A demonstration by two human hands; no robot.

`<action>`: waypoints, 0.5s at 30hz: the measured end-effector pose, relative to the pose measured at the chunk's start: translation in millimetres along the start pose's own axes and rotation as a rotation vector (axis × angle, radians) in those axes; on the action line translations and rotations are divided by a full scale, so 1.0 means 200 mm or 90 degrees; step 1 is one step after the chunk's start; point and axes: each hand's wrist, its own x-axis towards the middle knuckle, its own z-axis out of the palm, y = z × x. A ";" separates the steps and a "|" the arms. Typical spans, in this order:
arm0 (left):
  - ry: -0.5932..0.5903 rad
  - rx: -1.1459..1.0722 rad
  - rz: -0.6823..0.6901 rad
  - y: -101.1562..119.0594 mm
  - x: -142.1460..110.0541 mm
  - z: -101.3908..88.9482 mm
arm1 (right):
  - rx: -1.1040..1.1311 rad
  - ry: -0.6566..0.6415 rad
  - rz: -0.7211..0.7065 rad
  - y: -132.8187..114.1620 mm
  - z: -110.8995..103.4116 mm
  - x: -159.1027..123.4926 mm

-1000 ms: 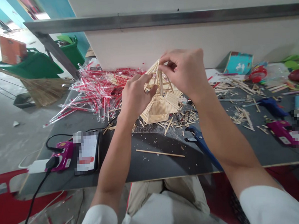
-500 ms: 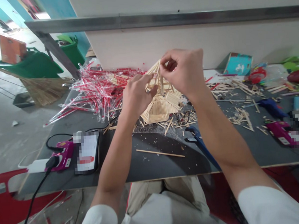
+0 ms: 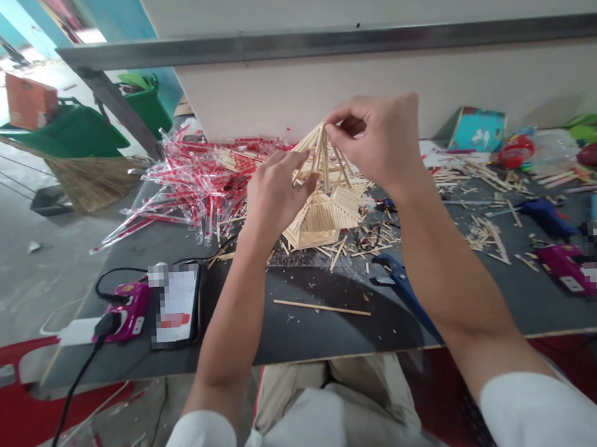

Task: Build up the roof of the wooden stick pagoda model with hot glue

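Note:
A small house-like model [image 3: 323, 217] built of thin wooden sticks stands on the dark table, with a pointed frame of slanting sticks on top. My left hand [image 3: 278, 192] is closed around the left side of that frame, thumb and fingers on its sticks. At the peak, my right hand [image 3: 377, 139] pinches with thumb and forefinger; its fingertips touch the top of the sticks. Whether a separate small piece is between them is hidden. One loose wooden stick [image 3: 321, 307] lies in front of the model. To its right is a blue-handled cutter [image 3: 404, 288].
Red-and-clear plastic wrappers [image 3: 196, 182] are heaped at the left back. A phone [image 3: 175, 303] and a purple power strip [image 3: 129, 311] lie front left, with cables. Stick scraps [image 3: 489, 237], a blue glue gun [image 3: 545, 216] and another purple strip [image 3: 561, 266] are on the right.
My right hand has shifted slightly right, its fingertips now at the right side of the peak. My left hand keeps its hold. The whole view has moved a little.

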 end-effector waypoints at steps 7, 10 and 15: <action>-0.001 0.007 -0.005 0.00 0.00 0.00 | 0.015 -0.023 -0.030 0.00 -0.03 -0.08; -0.001 0.008 -0.009 0.00 0.00 0.00 | -0.005 -0.052 -0.028 0.01 -0.04 -0.06; 0.001 0.012 -0.005 0.00 0.00 0.00 | -0.020 -0.140 -0.047 0.01 -0.08 0.06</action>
